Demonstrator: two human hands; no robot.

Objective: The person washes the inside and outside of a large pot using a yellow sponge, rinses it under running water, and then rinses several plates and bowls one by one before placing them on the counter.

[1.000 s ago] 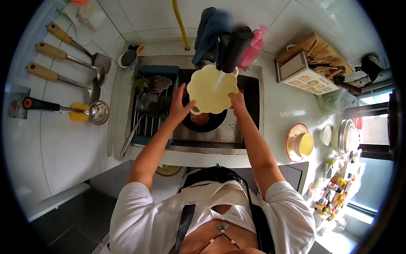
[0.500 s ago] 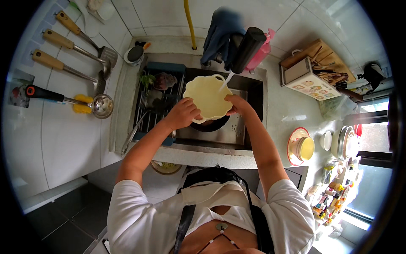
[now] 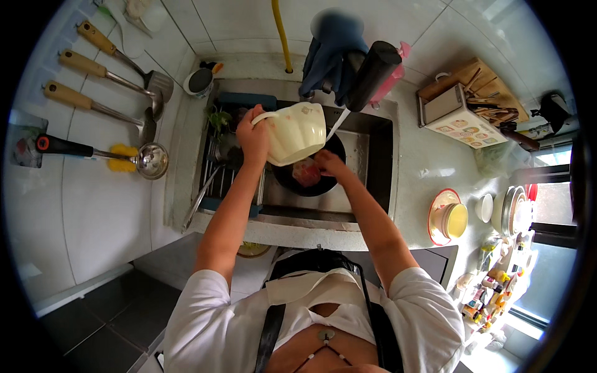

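Observation:
My left hand (image 3: 252,140) is closed on the handle side of a cream scalloped bowl (image 3: 292,133). The bowl is tipped on its side above the sink, its outer wall facing me. Below its right end, my right hand (image 3: 331,164) reaches into a round black pan (image 3: 314,188) in the sink. Its fingers curl beside a reddish piece that looks like meat (image 3: 306,173); what they grip, if anything, is partly hidden. Water (image 3: 337,123) runs from the black tap (image 3: 373,74) past the bowl's right end.
A drying rack (image 3: 214,180) with a green plant covers the sink's left side. Ladle (image 3: 152,160) and turners hang on the left wall. On the right counter stand a cutlery holder (image 3: 463,115), a yellow cup (image 3: 457,221) and several jars. A blue cloth (image 3: 333,59) drapes the tap.
The bowl has gone from level in both hands to tipped, held by my left hand alone. My right hand has let go of it and moved down into the pan, where the reddish piece now shows.

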